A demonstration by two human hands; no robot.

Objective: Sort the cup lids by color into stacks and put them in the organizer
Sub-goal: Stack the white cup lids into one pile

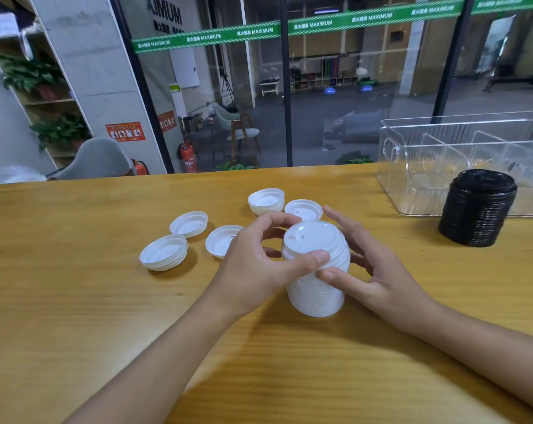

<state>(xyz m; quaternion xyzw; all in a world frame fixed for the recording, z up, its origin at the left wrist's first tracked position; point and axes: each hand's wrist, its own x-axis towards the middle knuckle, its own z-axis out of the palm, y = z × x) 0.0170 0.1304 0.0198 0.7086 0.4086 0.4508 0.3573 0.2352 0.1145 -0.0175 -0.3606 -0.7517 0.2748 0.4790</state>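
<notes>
My left hand [256,258] and right hand [381,276] both clasp the white lid stack [315,289] on the table [75,301], white sorting seemingly under way; next, I judge, the loose white lids [188,223] just beyond need gathering before loading the organizer [390,179].

1 white stack [315,270], 1 black stack [476,209], 5 loose white lids [188,224], 1 organizer [412,166]

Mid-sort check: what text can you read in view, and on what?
"MAXIMUM", repeated beside blurred Chinese characters: green band across the glass wall.
"XIMUM", start hidden: large white letters at top.
Orange notice on the pillar: too small to read.
Red sign on the glass: blurred.
Fire extinguisher label: unreadable.
No text seen on the white lid stack, black lid stack or organizer.
</notes>
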